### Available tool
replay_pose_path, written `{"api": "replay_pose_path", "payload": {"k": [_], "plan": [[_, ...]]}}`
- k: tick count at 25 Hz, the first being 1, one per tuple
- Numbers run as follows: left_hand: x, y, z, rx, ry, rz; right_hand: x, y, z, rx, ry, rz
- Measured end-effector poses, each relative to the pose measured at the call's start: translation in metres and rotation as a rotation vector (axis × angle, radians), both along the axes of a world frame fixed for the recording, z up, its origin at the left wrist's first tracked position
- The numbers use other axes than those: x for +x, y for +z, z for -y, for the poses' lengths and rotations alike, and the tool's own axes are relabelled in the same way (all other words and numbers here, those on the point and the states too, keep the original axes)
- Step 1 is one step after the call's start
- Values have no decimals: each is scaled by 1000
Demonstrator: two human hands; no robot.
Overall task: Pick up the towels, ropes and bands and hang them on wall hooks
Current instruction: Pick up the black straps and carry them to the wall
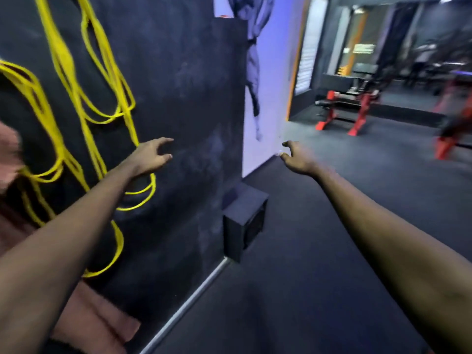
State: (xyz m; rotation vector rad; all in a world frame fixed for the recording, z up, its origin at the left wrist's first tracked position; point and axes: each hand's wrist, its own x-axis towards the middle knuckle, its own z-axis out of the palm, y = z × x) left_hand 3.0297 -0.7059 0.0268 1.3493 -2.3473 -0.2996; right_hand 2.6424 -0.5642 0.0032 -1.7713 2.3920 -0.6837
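Bands (63,56), yellow, hung looped against the dark wall (184,85); left hand (150,157) hovered before that wall, right hand (297,158) out from it, both with fingers (163,141) loosely spread, empty.

No writing can be read (too blurred).

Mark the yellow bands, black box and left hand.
yellow bands (62,53): head view, wide part of a hanging strand.
black box (233,235): head view, its near side face.
left hand (150,156): head view, back of the hand.

Blk box (242,215) by dark wall (178,85); red benches (360,111) in bkgd.
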Motion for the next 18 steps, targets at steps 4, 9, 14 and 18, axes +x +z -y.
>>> {"api": "replay_pose_path", "payload": {"k": [4, 9, 14, 18], "plan": [[-75, -26, 35, 94, -138, 17, -87, -11, -60, 92, -271, 11], [-174, -52, 57, 147, -355, 26, -150, -36, -140, 149, -524, 79], [-313, -77, 42, 202, -566, 40, -216, -69, -222, 194, -759, 141], [-432, -99, 26, 214, -697, 55, -280, -87, -277, 200, -914, 175]]}}
